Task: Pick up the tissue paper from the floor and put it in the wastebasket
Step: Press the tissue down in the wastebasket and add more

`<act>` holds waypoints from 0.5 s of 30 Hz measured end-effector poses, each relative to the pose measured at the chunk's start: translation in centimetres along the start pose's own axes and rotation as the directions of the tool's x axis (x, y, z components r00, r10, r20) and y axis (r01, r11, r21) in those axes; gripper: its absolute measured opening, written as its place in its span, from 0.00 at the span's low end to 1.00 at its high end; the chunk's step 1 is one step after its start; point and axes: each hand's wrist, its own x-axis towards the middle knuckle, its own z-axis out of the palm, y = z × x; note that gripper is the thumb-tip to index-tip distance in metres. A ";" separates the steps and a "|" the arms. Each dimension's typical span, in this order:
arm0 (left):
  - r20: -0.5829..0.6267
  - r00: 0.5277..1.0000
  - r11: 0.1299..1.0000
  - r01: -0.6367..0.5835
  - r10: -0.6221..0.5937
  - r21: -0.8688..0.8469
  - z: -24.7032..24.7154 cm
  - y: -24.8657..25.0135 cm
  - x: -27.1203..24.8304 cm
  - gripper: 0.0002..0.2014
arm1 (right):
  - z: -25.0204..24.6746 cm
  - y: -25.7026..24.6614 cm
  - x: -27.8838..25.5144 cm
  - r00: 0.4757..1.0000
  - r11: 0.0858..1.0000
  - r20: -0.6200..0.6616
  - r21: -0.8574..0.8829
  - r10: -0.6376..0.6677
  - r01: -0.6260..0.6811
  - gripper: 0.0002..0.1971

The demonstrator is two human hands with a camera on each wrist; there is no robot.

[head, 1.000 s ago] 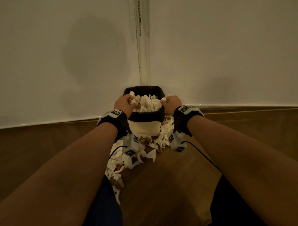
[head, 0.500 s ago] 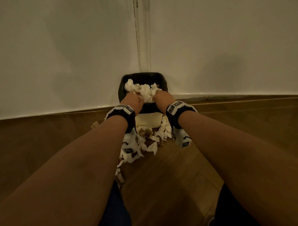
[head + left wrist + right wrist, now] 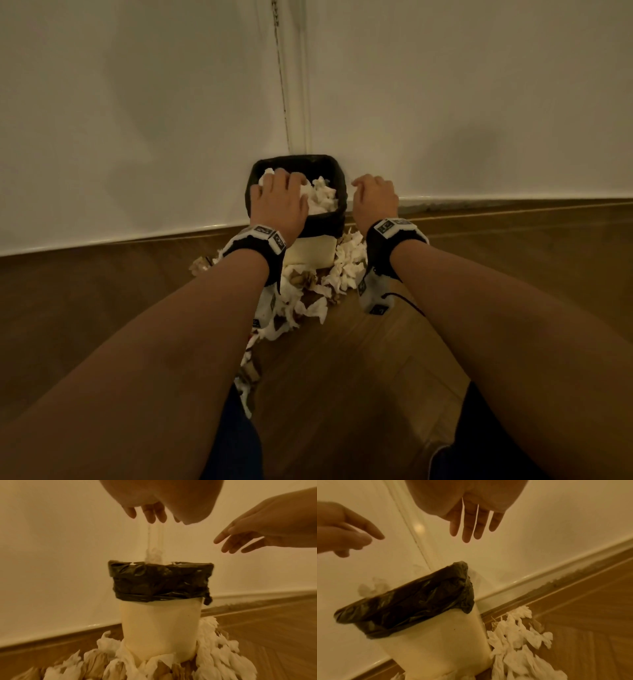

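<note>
Right now the wastebasket (image 3: 310,251) stands on the wooden floor (image 3: 376,377) against the white wall (image 3: 137,120), at twelve o'clock from the person. It is a smooth cream tub, narrowing towards its base, with a crinkled black plastic liner (image 3: 161,582) folded down over its rim. Inside, crumpled white tissue paper (image 3: 322,198) fills it nearly to the top, soft and lumpy in texture.

More tissue paper on the floor (image 3: 346,270) lies heaped round the foot of the tub from about four o'clock through six to eight o'clock, touching its base; some wads are white, some brownish, all torn and twisted into peaks.

The left hand (image 3: 279,202) hangs palm down over the left half of the tub's mouth, fingers (image 3: 150,515) slack and pointing down, gripping nothing; in the left wrist view a blurred white wad (image 3: 154,555) sits just above the rim beneath those fingers, apart from them.

The right hand (image 3: 375,198) hovers beside the tub at its three o'clock, outside the rim, fingers (image 3: 471,524) straight and loosely spread, holding nothing
</note>
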 end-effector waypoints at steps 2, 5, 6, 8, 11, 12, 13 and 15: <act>0.060 0.985 0.986 -0.158 0.161 -0.055 -0.1 1.8 -0.5 0.14 | 0.3 1.0 -0.7 0.995 0.995 0.039 0.024 0.092 -0.093 0.14; 0.347 0.891 0.956 -0.279 0.293 -0.091 1.6 4.6 -2.4 0.12 | 1.3 2.3 -2.5 0.976 0.987 0.157 0.026 0.151 -0.157 0.14; 0.453 0.852 0.963 -0.257 0.265 -0.080 2.5 5.0 -3.2 0.12 | 1.6 2.6 -3.3 0.967 0.988 0.205 0.003 0.151 -0.155 0.15; 0.607 0.779 0.987 -0.128 0.159 -0.094 4.6 5.1 -5.2 0.15 | 2.4 3.2 -4.7 0.941 0.988 0.302 -0.059 0.152 -0.140 0.16; 0.735 0.676 0.998 -0.009 0.056 -0.067 7.8 3.9 -9.2 0.20 | 3.3 3.8 -6.1 0.867 0.977 0.451 -0.127 0.211 -0.172 0.16; 0.766 0.641 0.999 -0.002 0.035 -0.044 8.7 3.7 -10.5 0.21 | 3.5 4.0 -6.4 0.846 0.977 0.489 -0.138 0.212 -0.165 0.16; 0.789 0.615 1.000 -0.005 0.016 -0.016 9.2 3.3 -11.5 0.22 | 3.8 4.0 -6.5 0.835 0.978 0.511 -0.138 0.204 -0.155 0.16; 0.801 0.599 0.999 -0.037 0.018 0.006 10.2 3.1 -12.9 0.24 | 4.1 4.1 -6.8 0.829 0.980 0.526 -0.143 0.192 -0.136 0.15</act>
